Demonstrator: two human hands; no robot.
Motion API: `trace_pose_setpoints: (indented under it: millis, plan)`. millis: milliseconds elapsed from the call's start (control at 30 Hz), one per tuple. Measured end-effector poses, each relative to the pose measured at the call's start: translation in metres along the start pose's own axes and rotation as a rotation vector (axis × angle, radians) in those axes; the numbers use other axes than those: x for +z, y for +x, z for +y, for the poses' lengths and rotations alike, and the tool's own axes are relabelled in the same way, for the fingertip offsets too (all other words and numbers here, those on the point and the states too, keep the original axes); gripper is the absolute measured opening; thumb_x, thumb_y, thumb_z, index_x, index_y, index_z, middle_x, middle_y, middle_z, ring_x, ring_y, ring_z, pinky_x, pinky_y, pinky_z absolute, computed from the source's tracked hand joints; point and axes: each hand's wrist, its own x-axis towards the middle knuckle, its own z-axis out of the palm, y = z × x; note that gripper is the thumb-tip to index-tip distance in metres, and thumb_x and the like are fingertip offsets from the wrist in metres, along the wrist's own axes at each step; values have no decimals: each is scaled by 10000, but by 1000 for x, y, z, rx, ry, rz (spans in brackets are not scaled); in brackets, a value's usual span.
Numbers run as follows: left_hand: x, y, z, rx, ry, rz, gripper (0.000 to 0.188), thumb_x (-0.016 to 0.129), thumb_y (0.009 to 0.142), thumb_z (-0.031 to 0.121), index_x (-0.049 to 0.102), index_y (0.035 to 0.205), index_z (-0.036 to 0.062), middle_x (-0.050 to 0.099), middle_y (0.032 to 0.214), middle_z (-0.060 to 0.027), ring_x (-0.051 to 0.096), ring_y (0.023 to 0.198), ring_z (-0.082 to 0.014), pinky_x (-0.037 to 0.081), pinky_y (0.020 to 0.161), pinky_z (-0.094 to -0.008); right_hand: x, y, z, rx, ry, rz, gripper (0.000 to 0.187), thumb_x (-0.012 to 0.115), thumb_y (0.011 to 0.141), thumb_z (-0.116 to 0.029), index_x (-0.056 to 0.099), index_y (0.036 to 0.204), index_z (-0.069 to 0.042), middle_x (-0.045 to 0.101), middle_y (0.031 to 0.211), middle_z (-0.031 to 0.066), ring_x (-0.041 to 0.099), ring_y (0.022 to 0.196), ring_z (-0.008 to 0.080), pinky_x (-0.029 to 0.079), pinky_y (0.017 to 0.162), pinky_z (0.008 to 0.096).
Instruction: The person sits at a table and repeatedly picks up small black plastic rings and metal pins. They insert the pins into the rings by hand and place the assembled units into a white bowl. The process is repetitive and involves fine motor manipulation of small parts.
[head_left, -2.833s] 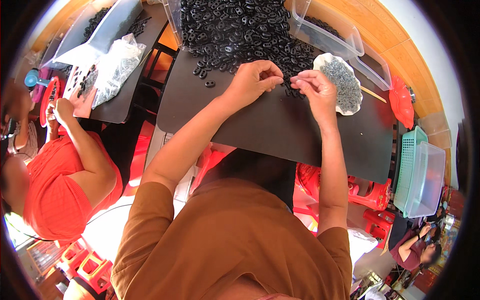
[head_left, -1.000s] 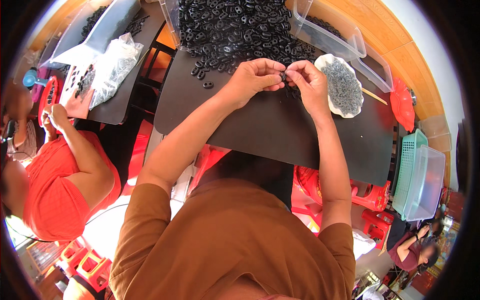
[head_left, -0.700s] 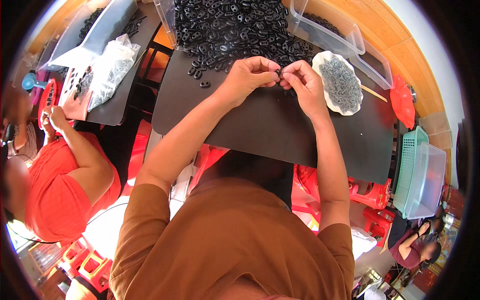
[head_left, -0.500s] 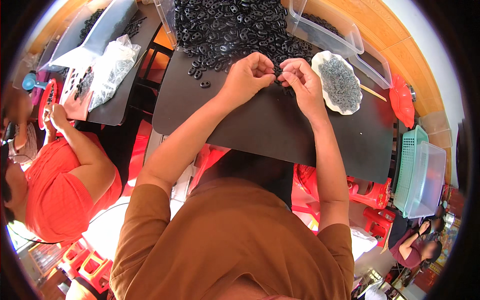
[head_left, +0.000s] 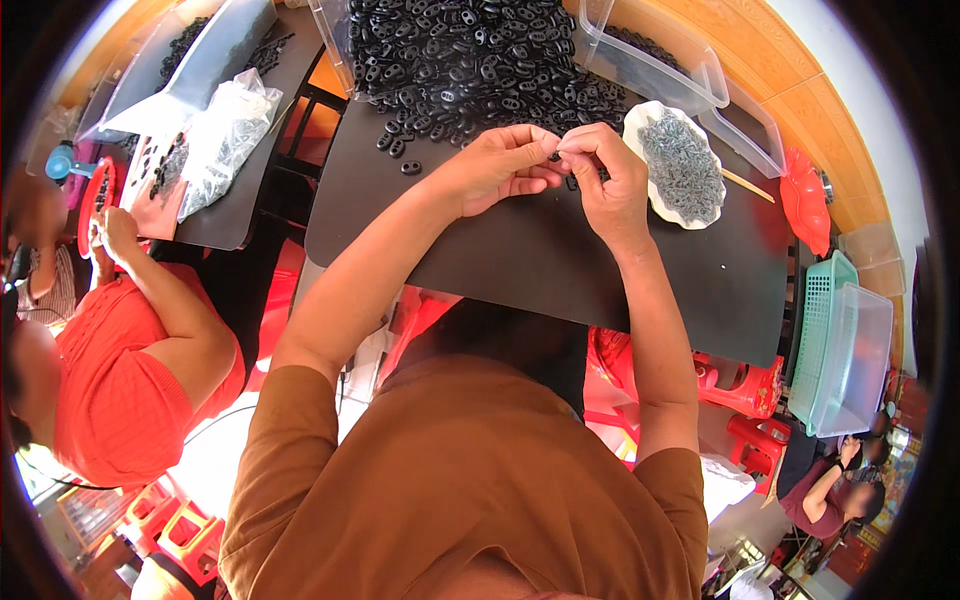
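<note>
My left hand [head_left: 505, 168] pinches a small black plastic piece [head_left: 554, 157] between thumb and fingertips, above the dark table [head_left: 500, 265]. My right hand [head_left: 607, 185] meets it there, its thumb and fingertips closed at the same piece; anything smaller between them is hidden. Just beyond the hands spreads a big heap of black oval pieces with two holes [head_left: 470, 60]. A few more black pieces lie on the table under the right hand. Close to that hand's right side sits a white scalloped dish [head_left: 661, 216] filled with small grey metallic parts that look like springs.
Clear plastic bins [head_left: 690, 92] stand behind the heap. A wooden stick [head_left: 748, 187] lies by the dish, near a red scalloped tray [head_left: 803, 205]. A green basket [head_left: 818, 335] is at right. Left, a person in red [head_left: 130, 380] works at another table.
Both hands have drawn slightly nearer to me. My left hand has turned, its lower fingers now showing, and the fingertips of both hands have come together at the black piece.
</note>
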Motion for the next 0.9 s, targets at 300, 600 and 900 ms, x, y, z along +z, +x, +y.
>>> trace_pose_setpoints:
  millis: [300, 600, 900]
  plan:
    - [-5, -3, 4, -40, -35, -137, 232, 565, 1008, 242, 607, 1124, 46, 680, 1047, -72, 663, 943, -134, 556, 788, -227, -3, 0, 2, -197, -186, -9, 116, 664, 813, 70, 602, 862, -14, 634, 834, 89, 644, 750, 239, 530, 651, 327]
    - [-10, -2, 4, -39, -180, -221, 138, 647, 950, 128, 650, 1069, 58, 684, 1024, -52, 666, 916, -125, 552, 786, -207, -4, 0, -3, -58, 2, -8, 112, 655, 837, 84, 612, 872, -14, 658, 871, 89, 652, 774, 178, 526, 677, 265]
    - [-8, 3, -4, 174, -255, -4, 171, 676, 912, 50, 660, 1082, 62, 682, 1010, -47, 677, 977, -170, 566, 834, -237, -3, -7, 14, 250, 338, 112, 78, 655, 893, 42, 651, 953, -8, 678, 937, 34, 626, 832, 78, 517, 738, 224]
